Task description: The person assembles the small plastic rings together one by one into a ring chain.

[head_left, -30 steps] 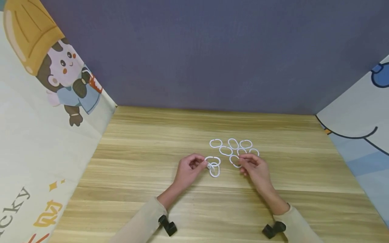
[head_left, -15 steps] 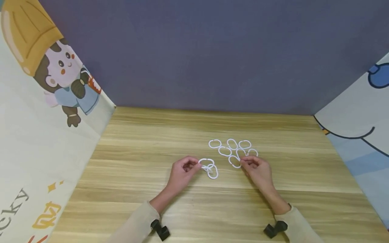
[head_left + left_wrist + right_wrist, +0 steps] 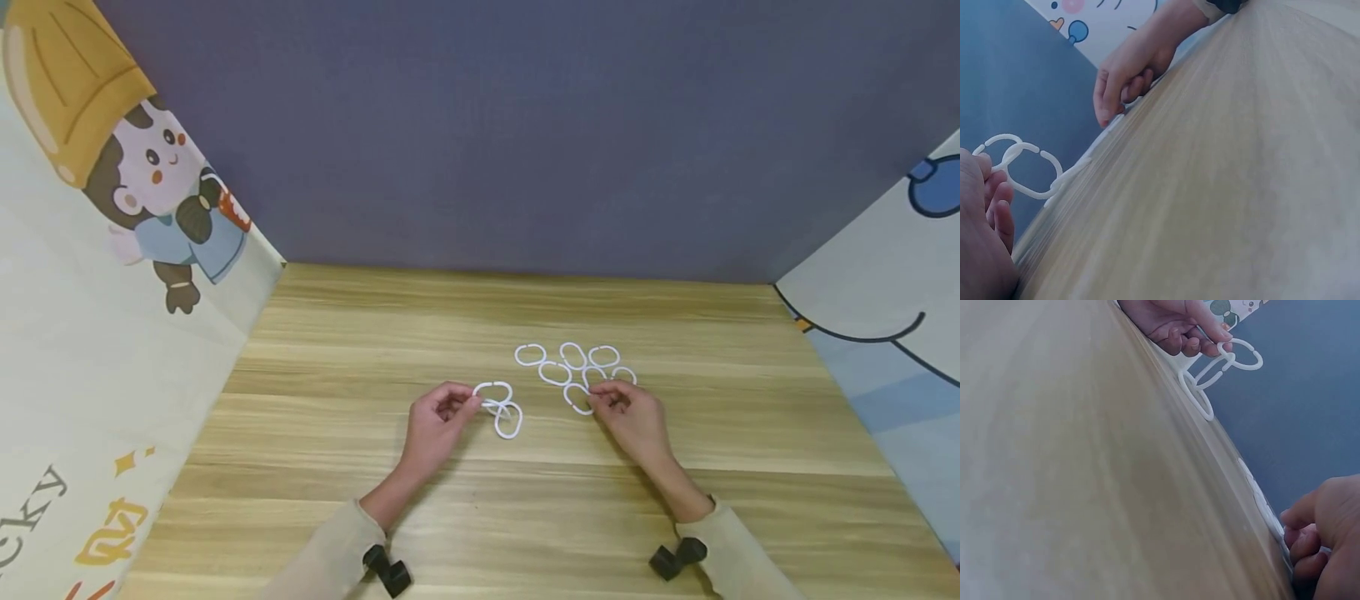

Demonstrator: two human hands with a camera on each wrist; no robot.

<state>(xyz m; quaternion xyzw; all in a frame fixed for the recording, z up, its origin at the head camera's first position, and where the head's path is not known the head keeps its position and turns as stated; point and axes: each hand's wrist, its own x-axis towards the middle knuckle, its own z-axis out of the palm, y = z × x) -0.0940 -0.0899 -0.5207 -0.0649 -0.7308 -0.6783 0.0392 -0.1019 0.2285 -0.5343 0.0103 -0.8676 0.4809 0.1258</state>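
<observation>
My left hand [image 3: 437, 427] pinches a white plastic curtain ring [image 3: 512, 393] between thumb and fingertips. It belongs to a short chain of three linked rings, clear in the right wrist view; the lowest ring [image 3: 1205, 411] hangs down to the tabletop. Farther right, my right hand [image 3: 636, 421] has thumb and fingers together at the right edge of one loose oval ring [image 3: 566, 397], which lies on the table. Its fingertips cover that edge. In the right wrist view its fingers [image 3: 1305, 547] are curled close over the board.
Several more white rings [image 3: 517, 357] with small gaps lie in a loose cluster behind and beside my right hand. The wood-grain table [image 3: 360, 333] ends at a dark blue back panel [image 3: 480, 167]. Printed panels [image 3: 247, 333] stand at both sides.
My left hand has moved left, carrying the linked rings away from the cluster, and the chain's hanging ring has swung. The right hand has stayed at the same loose ring.
</observation>
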